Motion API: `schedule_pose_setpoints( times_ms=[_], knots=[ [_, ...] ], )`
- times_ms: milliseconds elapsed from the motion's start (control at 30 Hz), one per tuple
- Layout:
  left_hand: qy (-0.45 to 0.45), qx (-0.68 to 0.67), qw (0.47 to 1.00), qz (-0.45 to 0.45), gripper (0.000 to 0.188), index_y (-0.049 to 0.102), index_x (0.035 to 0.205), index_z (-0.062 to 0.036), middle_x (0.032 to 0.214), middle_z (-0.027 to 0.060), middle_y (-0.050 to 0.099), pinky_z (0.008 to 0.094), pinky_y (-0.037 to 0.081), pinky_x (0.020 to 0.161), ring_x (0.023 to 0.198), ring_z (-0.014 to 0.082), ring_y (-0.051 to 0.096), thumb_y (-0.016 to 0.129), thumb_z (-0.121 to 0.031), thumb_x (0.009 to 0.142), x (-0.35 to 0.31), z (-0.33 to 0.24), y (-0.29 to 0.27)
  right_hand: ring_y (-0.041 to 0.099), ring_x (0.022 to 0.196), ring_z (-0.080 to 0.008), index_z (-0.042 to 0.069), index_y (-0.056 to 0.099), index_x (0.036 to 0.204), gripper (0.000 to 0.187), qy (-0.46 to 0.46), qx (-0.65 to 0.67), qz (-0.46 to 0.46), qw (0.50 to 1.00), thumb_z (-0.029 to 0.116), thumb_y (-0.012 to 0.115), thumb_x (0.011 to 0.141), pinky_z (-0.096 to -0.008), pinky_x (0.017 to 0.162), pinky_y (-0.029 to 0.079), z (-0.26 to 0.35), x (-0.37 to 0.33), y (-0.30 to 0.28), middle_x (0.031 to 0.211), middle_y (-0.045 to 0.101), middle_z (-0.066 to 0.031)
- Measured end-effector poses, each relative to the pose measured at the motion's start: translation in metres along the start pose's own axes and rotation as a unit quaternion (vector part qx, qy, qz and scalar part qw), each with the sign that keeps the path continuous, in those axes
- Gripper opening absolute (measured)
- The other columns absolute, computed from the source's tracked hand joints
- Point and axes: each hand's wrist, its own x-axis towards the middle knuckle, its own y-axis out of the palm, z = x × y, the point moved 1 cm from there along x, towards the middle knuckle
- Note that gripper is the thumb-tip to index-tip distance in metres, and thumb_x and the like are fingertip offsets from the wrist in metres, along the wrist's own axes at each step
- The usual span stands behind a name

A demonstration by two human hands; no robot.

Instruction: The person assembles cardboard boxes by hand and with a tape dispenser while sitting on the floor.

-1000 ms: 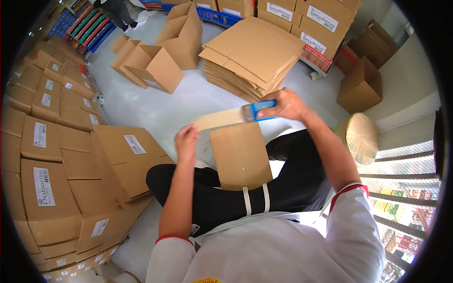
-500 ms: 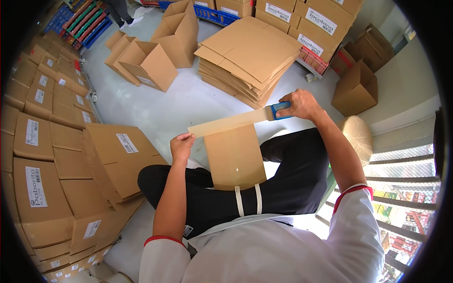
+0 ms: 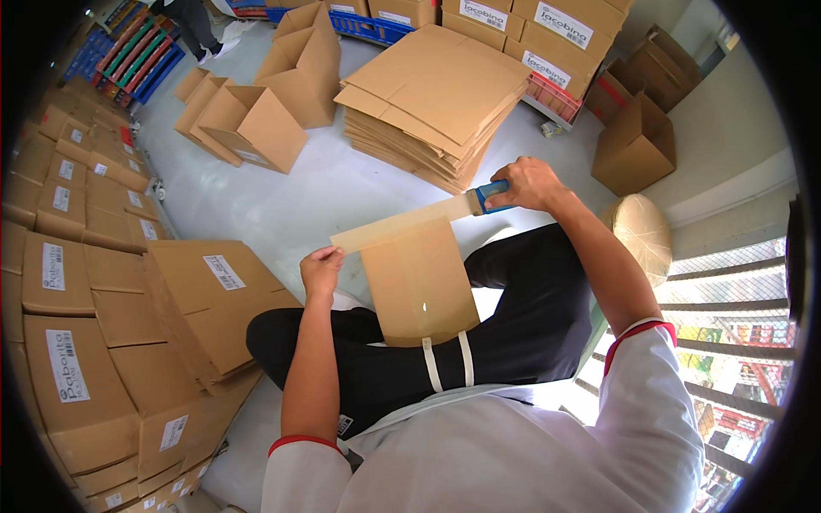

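Between my knees stands a cardboard box (image 3: pixel 419 291), its closed face toward me with a shiny band of tape down its middle. A strip of packing tape (image 3: pixel 402 223) stretches taut across the box's far edge. My left hand (image 3: pixel 321 270) pinches the free end of that strip. My right hand (image 3: pixel 532 184) grips a blue tape dispenser (image 3: pixel 492 197), from which the strip runs out to the left. Whether the strip touches the box along its far edge, I cannot tell.
Flattened cartons (image 3: pixel 440 85) lie stacked ahead on the floor. Open boxes (image 3: pixel 256 128) stand to their left, another open box (image 3: pixel 634 145) at the right wall. Labelled full cartons (image 3: pixel 68 359) form a wall on my left. A person's legs (image 3: pixel 195 26) show at the far left.
The whole scene has shifted slightly left in view as my head turned a little. Both hands keep the tape stretched over the box, with little movement between them.
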Motion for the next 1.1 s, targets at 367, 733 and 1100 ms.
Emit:
schedule_pose_setpoints(
  times_ms=[367, 733, 1100],
  knots=[
    [-0.007, 0.039, 0.999, 0.007, 0.026, 0.069, 0.107, 0.007, 0.089, 0.0087, 0.072, 0.0272, 0.052, 0.07, 0.076, 0.0131, 0.064, 0.074, -0.01, 0.088, 0.012, 0.012, 0.024, 0.072, 0.1, -0.0283, 0.009, 0.076, 0.106, 0.044, 0.075, -0.079, 0.059, 0.992, 0.044, 0.079, 0.079, -0.041, 0.08, 0.058, 0.068, 0.032, 0.034, 0.104, 0.075, -0.0115],
    [-0.026, -0.146, 0.985, 0.092, 0.032, 0.064, 0.115, 0.0016, 0.1, 0.0088, 0.07, 0.0312, 0.054, 0.08, 0.089, 0.0172, 0.068, 0.056, -0.027, 0.102, 0.024, 0.049, 0.054, 0.065, 0.116, -0.04, -0.003, 0.063, 0.124, 0.056, 0.214, 0.142, 0.024, 0.966, 0.047, 0.052, 0.1, -0.0466, 0.1, 0.048, 0.02, 0.044, 0.157, 0.119, 0.069, -0.026],
    [-0.056, -0.131, 0.987, 0.07, 0.066, 0.037, 0.14, -0.0072, 0.111, 0.01, 0.062, 0.0356, 0.05, 0.078, 0.086, 0.0156, 0.059, 0.053, -0.057, 0.101, 0.004, 0.039, 0.063, 0.032, 0.146, -0.0439, -0.008, 0.019, 0.156, 0.123, 0.317, 0.513, 0.06, 0.795, 0.09, 0.038, 0.083, -0.0593, 0.115, 0.03, 0.069, 0.028, 0.188, 0.157, 0.032, -0.0315]
  ],
)
